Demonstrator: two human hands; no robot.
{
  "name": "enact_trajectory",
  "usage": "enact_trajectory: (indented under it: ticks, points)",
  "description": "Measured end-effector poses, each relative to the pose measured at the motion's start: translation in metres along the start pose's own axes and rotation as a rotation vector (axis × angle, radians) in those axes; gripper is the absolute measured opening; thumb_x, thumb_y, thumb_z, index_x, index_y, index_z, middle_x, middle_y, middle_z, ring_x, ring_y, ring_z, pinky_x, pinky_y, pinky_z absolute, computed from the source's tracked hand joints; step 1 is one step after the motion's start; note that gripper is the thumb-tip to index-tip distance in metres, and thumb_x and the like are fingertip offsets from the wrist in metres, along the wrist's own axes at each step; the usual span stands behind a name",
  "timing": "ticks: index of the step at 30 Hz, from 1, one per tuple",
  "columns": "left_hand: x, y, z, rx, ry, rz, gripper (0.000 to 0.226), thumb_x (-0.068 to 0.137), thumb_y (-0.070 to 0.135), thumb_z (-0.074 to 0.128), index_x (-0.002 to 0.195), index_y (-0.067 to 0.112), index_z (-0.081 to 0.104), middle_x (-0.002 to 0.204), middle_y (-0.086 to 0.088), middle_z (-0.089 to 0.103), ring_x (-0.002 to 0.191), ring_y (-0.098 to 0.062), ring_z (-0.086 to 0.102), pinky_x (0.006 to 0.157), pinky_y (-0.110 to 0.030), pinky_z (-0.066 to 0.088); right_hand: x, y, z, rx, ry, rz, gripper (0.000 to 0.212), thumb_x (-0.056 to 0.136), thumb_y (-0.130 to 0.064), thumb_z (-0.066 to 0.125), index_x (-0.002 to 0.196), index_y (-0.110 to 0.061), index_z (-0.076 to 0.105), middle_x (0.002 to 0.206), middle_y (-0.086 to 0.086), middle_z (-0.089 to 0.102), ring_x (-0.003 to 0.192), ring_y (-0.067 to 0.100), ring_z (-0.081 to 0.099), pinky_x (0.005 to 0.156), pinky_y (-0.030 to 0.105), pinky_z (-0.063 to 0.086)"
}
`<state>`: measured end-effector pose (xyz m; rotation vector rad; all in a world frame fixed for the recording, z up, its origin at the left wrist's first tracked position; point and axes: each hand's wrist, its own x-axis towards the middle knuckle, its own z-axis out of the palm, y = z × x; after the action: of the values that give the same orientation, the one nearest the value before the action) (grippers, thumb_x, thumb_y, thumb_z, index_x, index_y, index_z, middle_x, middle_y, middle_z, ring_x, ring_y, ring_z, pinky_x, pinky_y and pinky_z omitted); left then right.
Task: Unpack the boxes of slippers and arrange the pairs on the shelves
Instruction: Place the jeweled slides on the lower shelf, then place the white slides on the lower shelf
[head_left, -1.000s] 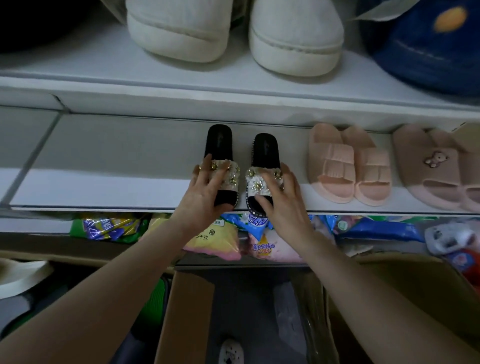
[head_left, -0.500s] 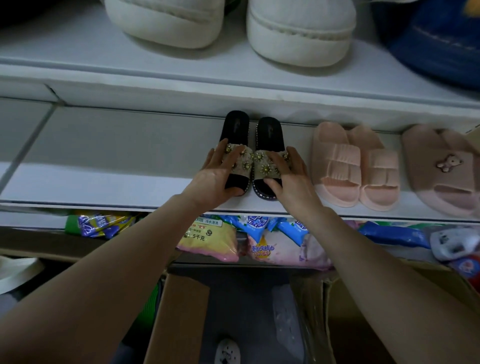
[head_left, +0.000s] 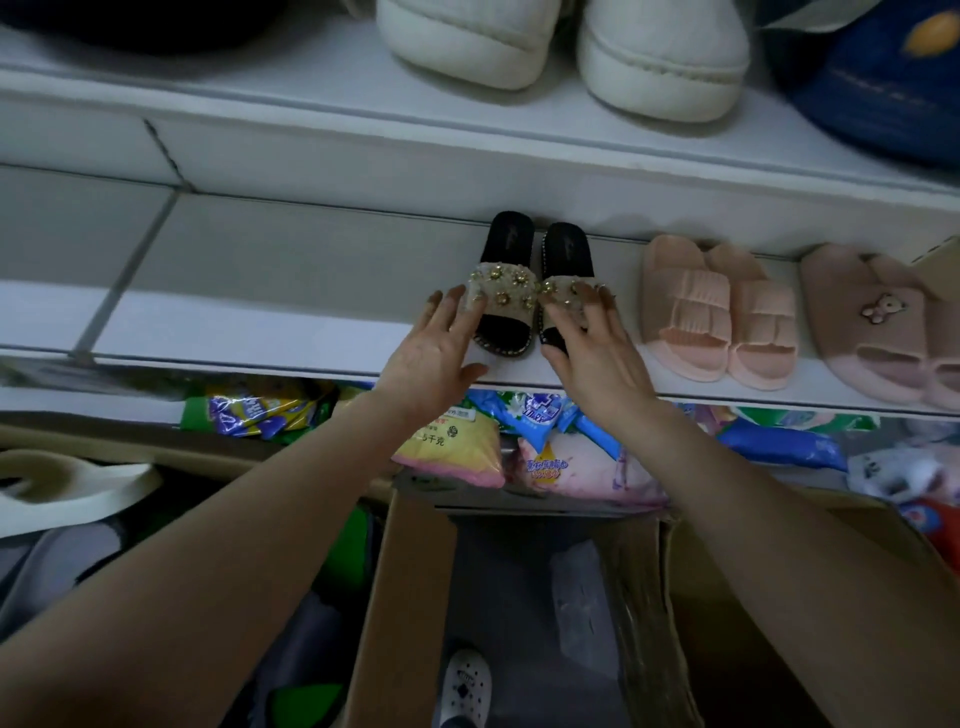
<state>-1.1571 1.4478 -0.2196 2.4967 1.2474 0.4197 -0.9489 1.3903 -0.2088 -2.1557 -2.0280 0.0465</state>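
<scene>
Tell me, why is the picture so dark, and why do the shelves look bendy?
Head view: dim all over, brightest along the front strip of the slipper shelf; the cardboard box below sits in shadow. Head view: the wide lens bows the shelf edges. Head view: the fingertips of the left hand and right hand touching the black flowered slippers look slightly smeared.

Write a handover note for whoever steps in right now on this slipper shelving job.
Black slippers: side by side on the middle shelf, left of the peach pair.
Left hand: open, fingers resting on the left slipper's strap.
Right hand: open, fingers on the right slipper's strap.
Done: this pair is placed.
Left: let go, then check the open box below for more pairs.
</scene>
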Motion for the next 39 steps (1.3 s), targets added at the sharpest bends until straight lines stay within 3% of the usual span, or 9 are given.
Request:
enact_trajectory:
  ticks: [7,10,12,16,24,29,33,39]
  points:
    - [-0.115,-0.053,-0.048,-0.007,-0.008,0.008,0.067,0.088,0.027,0.066,0.145,0.008,0.039,0.147,-0.019,0.04,0.138,-0.037,0.033,0.116,-0.04,0.023,-0.057,-0.113,0.006,0.025,0.017,-0.058,0.056,0.097,-0.033,0.05,0.148,-0.013,0.041,0.146,0.026,0.04,0.137,0.045,0.034,0.113,0.053,0.033]
    - [-0.177,-0.086,-0.06,-0.047,-0.001,0.005,0.061,0.085,0.027,0.066,0.14,0.008,0.047,0.139,-0.019,0.048,0.13,-0.039,0.043,0.111,-0.045,0.035,-0.083,-0.176,0.02,0.05,-0.011,-0.113,0.059,0.095,-0.041,0.038,0.145,-0.011,0.043,0.142,0.025,0.044,0.134,0.044,0.039,0.112,0.051,0.035]
    - [-0.22,-0.112,-0.065,-0.065,0.029,-0.018,0.057,0.083,0.026,0.065,0.135,0.007,0.053,0.133,-0.018,0.053,0.123,-0.038,0.049,0.107,-0.045,0.04,-0.1,-0.217,0.033,0.064,-0.022,-0.139,0.055,0.096,-0.04,0.041,0.144,-0.012,0.045,0.142,0.022,0.044,0.134,0.041,0.039,0.112,0.05,0.036]
    - [-0.301,-0.171,-0.08,-0.059,0.033,-0.143,0.058,0.081,0.025,0.071,0.133,0.009,0.054,0.132,-0.015,0.054,0.12,-0.035,0.051,0.106,-0.043,0.042,-0.123,-0.295,0.058,0.113,-0.109,-0.162,0.052,0.097,-0.036,0.053,0.146,-0.02,0.041,0.145,0.014,0.042,0.137,0.035,0.038,0.104,0.053,0.044]
    - [-0.43,-0.271,-0.101,-0.042,-0.079,-0.502,0.061,0.084,0.024,0.072,0.138,0.009,0.05,0.137,-0.017,0.05,0.126,-0.035,0.048,0.105,-0.044,0.041,-0.107,-0.405,0.103,0.189,-0.313,-0.296,0.05,0.099,-0.026,0.055,0.146,-0.014,0.044,0.147,0.017,0.041,0.135,0.035,0.04,0.111,0.045,0.037]
    - [-0.459,-0.301,-0.098,-0.055,-0.161,-0.63,0.059,0.095,0.043,0.053,0.146,0.016,0.038,0.151,-0.014,0.034,0.139,-0.033,0.03,0.114,-0.045,0.031,-0.061,-0.473,0.133,0.203,-0.387,-0.396,0.047,0.098,-0.021,0.055,0.144,-0.013,0.046,0.142,0.012,0.047,0.128,0.032,0.044,0.103,0.046,0.042]
    - [-0.449,-0.31,-0.096,-0.074,-0.218,-0.68,0.052,0.1,0.042,0.039,0.146,0.018,0.036,0.155,-0.013,0.026,0.143,-0.033,0.022,0.117,-0.044,0.023,-0.028,-0.527,0.154,0.253,-0.459,-0.36,0.052,0.101,-0.025,0.05,0.149,-0.011,0.037,0.141,0.015,0.048,0.128,0.033,0.043,0.101,0.039,0.037]
    - [-0.449,-0.322,-0.104,0.035,-0.251,-0.774,0.053,0.096,0.051,0.044,0.144,0.028,0.038,0.139,-0.01,0.039,0.115,-0.031,0.05,0.1,-0.037,0.037,-0.024,-0.56,0.176,0.44,-0.495,-0.126,0.057,0.094,-0.019,0.062,0.147,-0.016,0.038,0.135,0.014,0.057,0.123,0.033,0.053,0.097,0.038,0.043]
